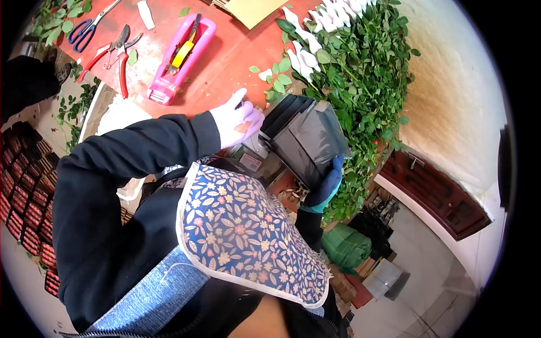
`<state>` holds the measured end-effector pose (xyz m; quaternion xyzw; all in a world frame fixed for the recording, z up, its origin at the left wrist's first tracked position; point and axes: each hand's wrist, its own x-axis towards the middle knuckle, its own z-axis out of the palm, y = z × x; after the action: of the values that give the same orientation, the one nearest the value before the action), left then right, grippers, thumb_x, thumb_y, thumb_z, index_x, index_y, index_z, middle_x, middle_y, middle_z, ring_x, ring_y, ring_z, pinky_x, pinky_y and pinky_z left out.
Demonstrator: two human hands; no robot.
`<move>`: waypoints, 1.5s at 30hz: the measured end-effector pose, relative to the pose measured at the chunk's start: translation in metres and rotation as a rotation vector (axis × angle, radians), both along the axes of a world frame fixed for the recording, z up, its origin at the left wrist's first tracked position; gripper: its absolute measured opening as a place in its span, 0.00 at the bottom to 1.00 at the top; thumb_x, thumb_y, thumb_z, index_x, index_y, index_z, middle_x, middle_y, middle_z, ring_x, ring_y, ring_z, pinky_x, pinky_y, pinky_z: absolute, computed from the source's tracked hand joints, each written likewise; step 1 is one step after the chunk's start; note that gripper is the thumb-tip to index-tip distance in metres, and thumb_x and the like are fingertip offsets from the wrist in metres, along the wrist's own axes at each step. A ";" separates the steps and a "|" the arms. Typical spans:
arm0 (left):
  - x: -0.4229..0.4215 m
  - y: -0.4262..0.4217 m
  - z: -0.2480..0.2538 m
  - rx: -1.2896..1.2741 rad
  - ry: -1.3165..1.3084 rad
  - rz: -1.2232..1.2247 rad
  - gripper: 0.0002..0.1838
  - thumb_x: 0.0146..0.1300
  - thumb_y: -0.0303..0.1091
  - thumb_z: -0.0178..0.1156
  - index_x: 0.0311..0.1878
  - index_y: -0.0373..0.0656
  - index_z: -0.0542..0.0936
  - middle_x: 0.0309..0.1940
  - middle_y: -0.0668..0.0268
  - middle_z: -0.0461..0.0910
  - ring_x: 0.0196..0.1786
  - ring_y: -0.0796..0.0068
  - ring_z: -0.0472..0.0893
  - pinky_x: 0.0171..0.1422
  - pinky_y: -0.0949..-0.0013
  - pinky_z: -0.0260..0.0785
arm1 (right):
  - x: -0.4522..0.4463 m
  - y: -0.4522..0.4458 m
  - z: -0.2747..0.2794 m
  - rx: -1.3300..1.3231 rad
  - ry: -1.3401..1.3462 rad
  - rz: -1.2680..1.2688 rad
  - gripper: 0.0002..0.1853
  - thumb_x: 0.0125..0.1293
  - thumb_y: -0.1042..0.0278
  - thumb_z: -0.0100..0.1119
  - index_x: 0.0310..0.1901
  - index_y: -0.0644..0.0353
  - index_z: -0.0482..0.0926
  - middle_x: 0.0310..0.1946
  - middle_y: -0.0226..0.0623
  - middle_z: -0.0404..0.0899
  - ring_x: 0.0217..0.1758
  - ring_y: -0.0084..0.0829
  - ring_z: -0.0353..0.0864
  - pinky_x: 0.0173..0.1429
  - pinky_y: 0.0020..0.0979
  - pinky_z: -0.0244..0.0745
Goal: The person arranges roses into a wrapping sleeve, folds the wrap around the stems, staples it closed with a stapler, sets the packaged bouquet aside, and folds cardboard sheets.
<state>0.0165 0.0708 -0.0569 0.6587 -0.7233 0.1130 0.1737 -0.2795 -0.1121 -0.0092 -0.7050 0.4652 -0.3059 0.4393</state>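
Observation:
My left hand [239, 119], in a white and purple glove, is beside the left edge of a dark plastic-wrapped bundle [307, 138]. Its fingers are curled, and what they hold, if anything, is hidden. The bundle has black layered pieces at its upper left. My right hand [327, 186], in a blue glove, grips its lower right edge. A clear plastic item with a white label [249, 162] lies just below my left hand. Leafy stems [366, 84] with white-wrapped heads [307, 56] lie to the right of the bundle.
On the red table [225, 56] are a pink tool [181, 59] with a yellow part, red-handled pruners [117, 56], blue-handled scissors [84, 34] and cardboard [251, 10]. A white basket [100, 110] is at the left. A green bundle [346, 246] is below right.

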 end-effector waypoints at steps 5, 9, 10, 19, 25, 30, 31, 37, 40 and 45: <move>0.025 -0.029 -0.014 0.000 0.129 -0.142 0.04 0.55 0.30 0.58 0.34 0.46 0.75 0.28 0.67 0.68 0.38 0.67 0.74 0.48 0.60 0.73 | 0.000 0.001 -0.004 -0.155 0.082 0.046 0.26 0.79 0.55 0.40 0.63 0.71 0.72 0.69 0.48 0.68 0.74 0.39 0.65 0.78 0.41 0.53; 0.039 -0.062 -0.035 0.027 0.188 -0.288 0.05 0.57 0.34 0.57 0.29 0.47 0.73 0.26 0.63 0.73 0.29 0.64 0.77 0.31 0.60 0.70 | -0.007 -0.007 -0.012 -0.135 0.054 0.074 0.24 0.78 0.59 0.41 0.63 0.70 0.73 0.70 0.49 0.68 0.75 0.40 0.64 0.78 0.41 0.52; 0.040 -0.069 -0.037 0.040 0.157 -0.314 0.05 0.58 0.34 0.57 0.29 0.47 0.74 0.26 0.62 0.74 0.30 0.64 0.77 0.31 0.60 0.70 | -0.006 -0.006 -0.013 -0.133 0.056 0.057 0.22 0.77 0.62 0.42 0.61 0.70 0.74 0.70 0.50 0.67 0.75 0.42 0.62 0.79 0.41 0.51; 0.056 -0.049 -0.008 -0.162 -0.103 -0.345 0.17 0.54 0.31 0.58 0.49 0.42 0.77 0.33 0.64 0.75 0.40 0.66 0.79 0.58 0.54 0.75 | -0.001 -0.006 -0.019 -0.122 -0.003 0.017 0.20 0.77 0.65 0.45 0.61 0.71 0.73 0.68 0.48 0.69 0.72 0.40 0.66 0.77 0.40 0.54; 0.119 -0.082 0.038 0.802 0.354 0.053 0.17 0.50 0.31 0.66 0.46 0.44 0.80 0.33 0.57 0.83 0.41 0.53 0.84 0.49 0.54 0.76 | 0.005 0.011 -0.014 -0.101 -0.083 0.017 0.20 0.78 0.64 0.46 0.62 0.70 0.73 0.68 0.46 0.70 0.72 0.39 0.67 0.77 0.40 0.53; 0.126 -0.136 -0.031 1.171 0.755 -0.176 0.30 0.43 0.45 0.80 0.51 0.43 0.84 0.41 0.57 0.86 0.45 0.60 0.84 0.52 0.59 0.74 | 0.005 0.026 -0.002 -0.147 0.007 0.044 0.21 0.78 0.63 0.46 0.62 0.71 0.72 0.70 0.49 0.67 0.75 0.40 0.63 0.79 0.42 0.51; 0.128 -0.139 -0.040 1.216 0.815 -0.228 0.31 0.44 0.48 0.80 0.50 0.41 0.85 0.39 0.57 0.86 0.42 0.62 0.84 0.49 0.59 0.75 | 0.008 0.032 0.002 -0.155 0.000 0.055 0.21 0.78 0.63 0.46 0.62 0.71 0.72 0.70 0.49 0.67 0.75 0.40 0.63 0.79 0.42 0.51; 0.145 -0.159 -0.047 1.495 1.126 -0.341 0.24 0.53 0.51 0.75 0.44 0.42 0.84 0.34 0.61 0.85 0.39 0.63 0.84 0.47 0.57 0.76 | 0.024 0.062 0.027 -0.134 0.062 -0.020 0.17 0.75 0.66 0.46 0.57 0.69 0.75 0.70 0.52 0.67 0.76 0.45 0.61 0.79 0.42 0.49; 0.155 -0.172 -0.033 1.711 1.296 -0.334 0.24 0.54 0.52 0.74 0.43 0.42 0.84 0.34 0.61 0.84 0.38 0.64 0.84 0.46 0.58 0.76 | 0.032 0.066 0.035 -0.097 0.046 -0.012 0.17 0.74 0.69 0.44 0.57 0.70 0.74 0.72 0.53 0.64 0.77 0.47 0.59 0.78 0.44 0.49; 0.144 -0.163 -0.018 2.016 1.477 -0.257 0.23 0.56 0.53 0.73 0.42 0.43 0.83 0.33 0.62 0.84 0.37 0.65 0.84 0.45 0.59 0.76 | 0.033 0.077 0.052 -0.083 0.093 0.064 0.19 0.74 0.65 0.43 0.58 0.68 0.73 0.72 0.51 0.63 0.76 0.46 0.61 0.78 0.44 0.50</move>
<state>0.1601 -0.0923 -0.0750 0.3293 -0.2769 -0.9021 -0.0335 -0.2462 -0.0351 0.0429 -0.7506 0.4492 -0.2774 0.3972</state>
